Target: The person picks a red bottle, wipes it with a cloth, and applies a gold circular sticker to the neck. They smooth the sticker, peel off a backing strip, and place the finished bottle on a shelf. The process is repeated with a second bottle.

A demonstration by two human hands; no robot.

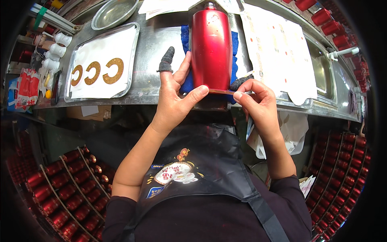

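Note:
A glossy red bottle (211, 48) lies on a blue cloth (235, 52) on the metal bench, its neck pointing away from me. Across its near end runs a thin reddish strip (221, 91). My right hand (260, 101) pinches the strip's right end between thumb and fingers; a dark cot covers one of its fingers. My left hand (173, 90) has its thumb pressed at the strip's left end. Its other fingers spread out, some resting along the bottle's left side, while the index finger, in a dark knitted cot, points up.
To the left, a metal tray (134, 68) bears white paper with three gold C-shaped pieces (92, 73). A metal bowl (115, 14) sits behind it. White printed sheets (278, 52) cover the right side. Racks of red bottles (68, 185) stand below on both sides.

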